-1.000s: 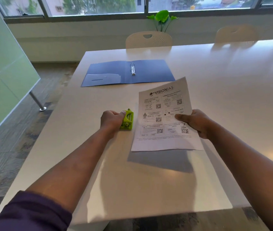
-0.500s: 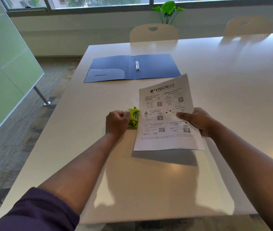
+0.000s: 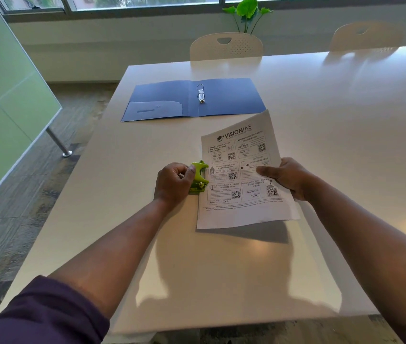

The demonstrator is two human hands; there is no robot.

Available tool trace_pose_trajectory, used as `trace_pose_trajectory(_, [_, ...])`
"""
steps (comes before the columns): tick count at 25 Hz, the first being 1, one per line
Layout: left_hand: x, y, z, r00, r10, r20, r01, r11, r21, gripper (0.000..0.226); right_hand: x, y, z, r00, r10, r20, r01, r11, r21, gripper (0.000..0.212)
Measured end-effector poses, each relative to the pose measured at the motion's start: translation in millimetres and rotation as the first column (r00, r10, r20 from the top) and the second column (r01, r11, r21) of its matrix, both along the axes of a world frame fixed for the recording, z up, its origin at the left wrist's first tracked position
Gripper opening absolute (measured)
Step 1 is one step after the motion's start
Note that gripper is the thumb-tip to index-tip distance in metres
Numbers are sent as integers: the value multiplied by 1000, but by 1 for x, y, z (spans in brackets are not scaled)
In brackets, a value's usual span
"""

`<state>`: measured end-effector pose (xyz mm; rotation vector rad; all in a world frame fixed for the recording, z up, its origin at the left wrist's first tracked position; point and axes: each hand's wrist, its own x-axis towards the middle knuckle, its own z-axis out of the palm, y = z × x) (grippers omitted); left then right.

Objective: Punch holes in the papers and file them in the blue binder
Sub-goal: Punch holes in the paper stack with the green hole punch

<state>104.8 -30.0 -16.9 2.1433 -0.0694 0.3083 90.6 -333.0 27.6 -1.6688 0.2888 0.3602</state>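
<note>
My left hand grips a small green hole punch standing on the white table. A printed sheet of paper is held by its right edge in my right hand, tilted up off the table. The sheet's left edge sits in the punch's slot. Farther back the blue binder lies open and flat, its metal rings at the spine and a clear pocket on its left inner cover.
Two pale chairs stand at the table's far side, with a green plant on the sill behind. A frosted glass partition on a metal leg stands left of the table, over the floor.
The paper's left edge has moved into the punch, which my left hand has tipped slightly. The view has shifted closer and lower over the table.
</note>
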Motion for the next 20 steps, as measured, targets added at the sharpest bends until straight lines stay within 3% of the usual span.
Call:
trace_pose_trajectory(6, [0,0,-1,999,-27,24,26,1000,16,40,-2,5,5,1000,18,13,-18,1000,-6,10])
trace_pose_trajectory(20, [-2,-1,2,999,-38,-30,38,999,1,39,1,1,4,998,53,-17,-54,998,-13,22])
